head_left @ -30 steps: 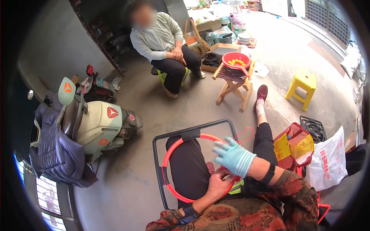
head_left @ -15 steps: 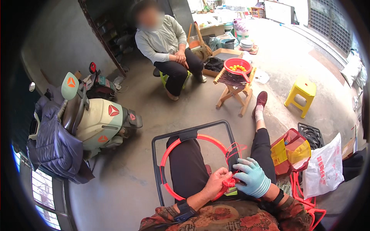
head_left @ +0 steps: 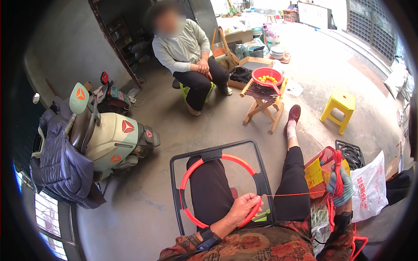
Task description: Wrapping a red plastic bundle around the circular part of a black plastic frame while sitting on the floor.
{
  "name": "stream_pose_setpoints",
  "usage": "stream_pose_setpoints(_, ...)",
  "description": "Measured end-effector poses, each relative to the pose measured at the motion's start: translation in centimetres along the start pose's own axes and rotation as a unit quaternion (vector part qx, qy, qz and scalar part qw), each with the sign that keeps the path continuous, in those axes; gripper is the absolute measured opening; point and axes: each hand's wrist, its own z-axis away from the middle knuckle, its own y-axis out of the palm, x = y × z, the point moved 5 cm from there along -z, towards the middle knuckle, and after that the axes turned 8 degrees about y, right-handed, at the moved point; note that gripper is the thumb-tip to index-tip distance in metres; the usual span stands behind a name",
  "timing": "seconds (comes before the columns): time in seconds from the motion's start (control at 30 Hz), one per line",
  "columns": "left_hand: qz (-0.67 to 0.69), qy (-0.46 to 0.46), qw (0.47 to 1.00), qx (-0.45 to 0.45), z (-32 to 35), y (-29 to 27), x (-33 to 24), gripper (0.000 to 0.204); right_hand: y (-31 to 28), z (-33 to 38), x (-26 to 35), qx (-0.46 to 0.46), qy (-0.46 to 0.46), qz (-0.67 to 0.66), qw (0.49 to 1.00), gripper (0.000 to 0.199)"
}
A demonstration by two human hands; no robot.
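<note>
Pinching a thin red strand [head_left: 296, 194] between its fingertips, the bare left hand [head_left: 245, 209] sits at the lower right of a red ring [head_left: 240, 161] with dark stretches. That ring lies inside a black frame [head_left: 211, 155], which rests over the person's lap, above the left thigh. From the left hand's fingertips the strand runs nearly straight across the right thigh to the right hand [head_left: 342, 189], which wears a pale blue glove and is closed around a looped bundle of red cord [head_left: 337, 167]. Behind the right hand is a red-and-yellow bag [head_left: 313, 175], with a white plastic bag [head_left: 370, 187] just beside it. Farther forward, a red colander [head_left: 257, 75] of small yellow balls [head_left: 267, 79] stands on a wooden folding stool [head_left: 263, 103], with a yellow plastic stool [head_left: 342, 102] to its right.
</note>
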Motion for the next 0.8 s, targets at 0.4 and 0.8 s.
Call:
stream_pose_setpoints(0.4, -0.046, 0.036, 0.998, -0.014, 0.2, 1.4, -0.9, 0.014, -1.9, -9.3, -0.4, -0.304, -0.213, 0.284, 0.884, 0.036)
stream_pose_setpoints(0.8, -0.356, 0.21, 0.906, -0.091, -0.1, 0.2, -1.3, 0.022, 22.2, -6.9, -16.2, 0.331, -0.385, 0.832, 0.222, 0.013)
